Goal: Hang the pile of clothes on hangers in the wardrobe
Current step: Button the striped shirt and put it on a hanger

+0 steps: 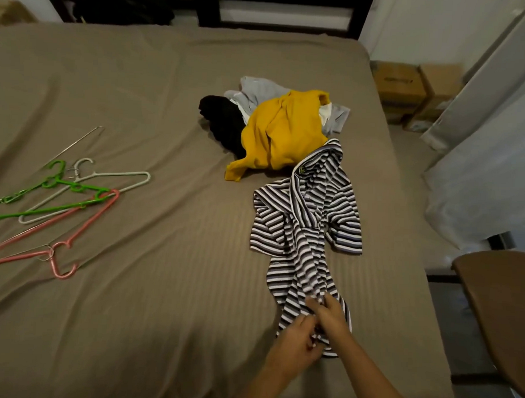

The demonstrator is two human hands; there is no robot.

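Gripping near end of shirt (305, 218) in curled left hand (295, 341) and right hand (333, 317). Trailing lengthwise away toward far pile (284, 131). Needing a leftward reach for hangers (68, 198), nearer left hand.

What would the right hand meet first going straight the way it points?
The right hand, gripping the striped shirt, would meet more of that shirt's bunched fabric first; beyond, probably the yellow garment.

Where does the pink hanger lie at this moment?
In the head view, the pink hanger lies on the left side of the bed, just nearer the person than the green hanger and white hanger.
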